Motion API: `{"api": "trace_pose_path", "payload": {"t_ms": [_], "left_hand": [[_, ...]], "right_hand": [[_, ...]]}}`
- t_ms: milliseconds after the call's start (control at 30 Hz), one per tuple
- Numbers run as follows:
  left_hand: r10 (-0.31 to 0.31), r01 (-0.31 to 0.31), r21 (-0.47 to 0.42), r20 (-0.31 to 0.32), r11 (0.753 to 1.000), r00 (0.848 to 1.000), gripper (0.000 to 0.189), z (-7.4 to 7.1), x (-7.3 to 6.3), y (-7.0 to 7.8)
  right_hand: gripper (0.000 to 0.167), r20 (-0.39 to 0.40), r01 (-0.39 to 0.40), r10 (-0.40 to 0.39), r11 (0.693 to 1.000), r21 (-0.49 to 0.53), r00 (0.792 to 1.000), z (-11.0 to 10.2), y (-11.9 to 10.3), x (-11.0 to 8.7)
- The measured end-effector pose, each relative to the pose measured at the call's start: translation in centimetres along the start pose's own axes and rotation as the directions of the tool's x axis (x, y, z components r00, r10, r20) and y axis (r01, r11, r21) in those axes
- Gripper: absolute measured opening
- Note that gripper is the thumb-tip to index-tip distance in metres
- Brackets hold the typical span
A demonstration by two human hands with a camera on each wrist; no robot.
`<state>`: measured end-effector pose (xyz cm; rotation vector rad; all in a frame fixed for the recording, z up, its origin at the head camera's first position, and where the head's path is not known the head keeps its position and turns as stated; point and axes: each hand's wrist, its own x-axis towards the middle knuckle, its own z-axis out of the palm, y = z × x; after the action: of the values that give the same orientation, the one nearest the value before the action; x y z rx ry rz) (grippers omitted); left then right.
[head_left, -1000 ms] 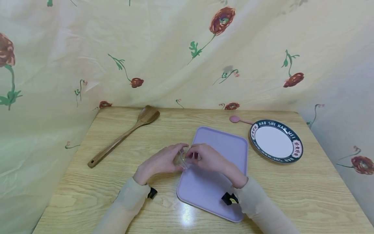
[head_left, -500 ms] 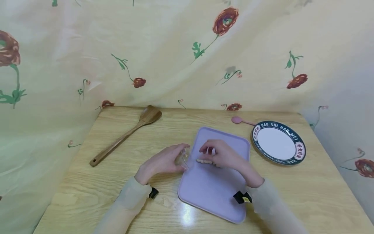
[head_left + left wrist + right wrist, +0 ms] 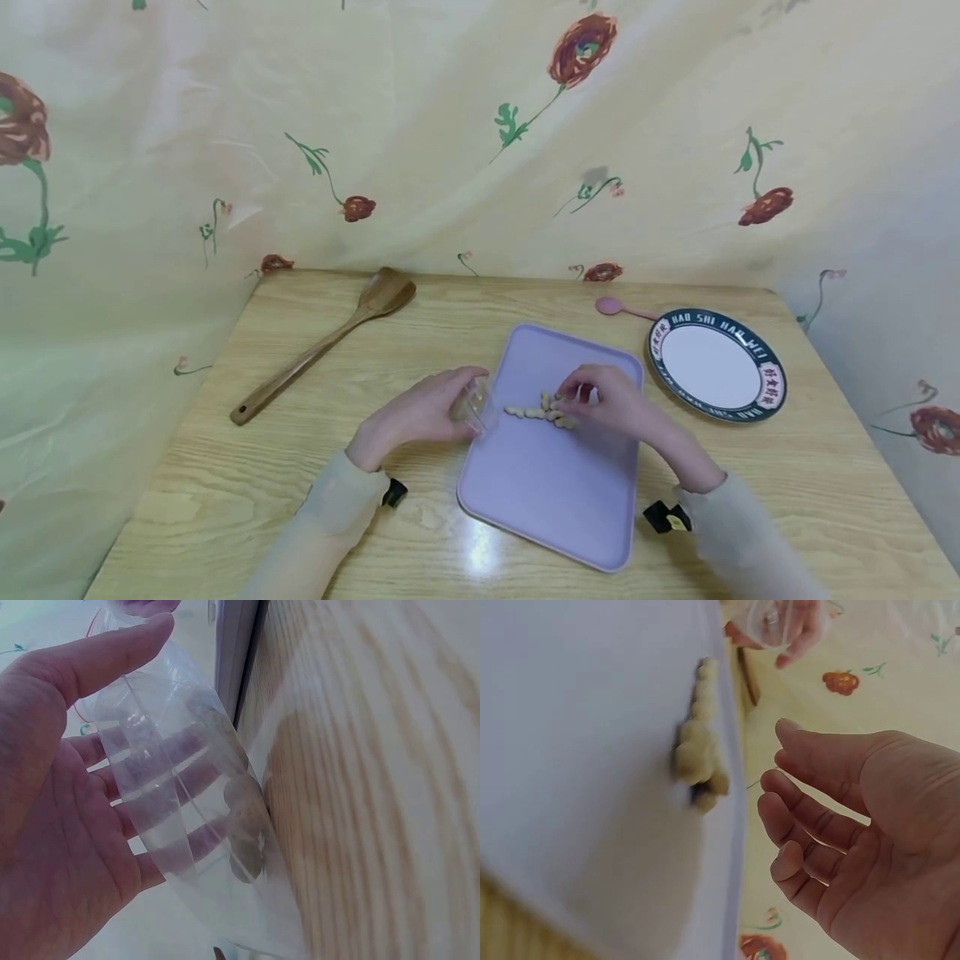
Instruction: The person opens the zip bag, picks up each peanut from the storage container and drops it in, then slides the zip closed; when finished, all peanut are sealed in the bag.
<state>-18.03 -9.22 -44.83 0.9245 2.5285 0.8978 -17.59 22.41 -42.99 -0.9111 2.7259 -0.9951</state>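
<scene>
"Where are the peanuts [image 3: 543, 412]?"

"Some lie on the tray [image 3: 555, 500], others inside the clear bag [image 3: 477, 406], which the left hand [image 3: 423, 412] holds. If the bag slumps, they may fall on the table [image 3: 187, 517]."

"And the right hand [image 3: 611, 404]?"

"Its fingers are softly bent, holding nothing. A careless brush could scatter the loose peanuts."

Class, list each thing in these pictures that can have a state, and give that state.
Clear bag: held, peanuts inside
Loose peanuts: out of the bag, grouped on the tray
Tray: lying on the table, bearing peanuts
Plate: face up
Pink spoon: lying down, handle end hidden at the plate
Wooden spatula: lying down
Left hand: holding the bag
Right hand: fingers bent, nothing visibly held
</scene>
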Motion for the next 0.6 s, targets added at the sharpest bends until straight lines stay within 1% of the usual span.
{"api": "trace_pose_path", "payload": {"t_ms": [200,367,600], "left_hand": [[0.0,0.0,-0.001,-0.009,1.0,1.0,0.079,0.0,-0.1,-0.1],[-0.004,0.004,0.006,-0.007,1.0,1.0,0.079,-0.1,-0.1,-0.1],[0.0,0.0,0.011,-0.002,1.0,1.0,0.079,-0.2,-0.1,-0.1]], "right_hand": [[0.014,0.054,-0.053,0.054,0.998,-0.024,0.997,0.4,0.7,-1.4],[0.013,0.052,-0.067,0.068,0.997,-0.026,0.996,1.0,1.4,-2.1],[0.012,0.049,-0.085,0.087,0.996,-0.035,0.995,1.9,2.1,-2.4]]}}
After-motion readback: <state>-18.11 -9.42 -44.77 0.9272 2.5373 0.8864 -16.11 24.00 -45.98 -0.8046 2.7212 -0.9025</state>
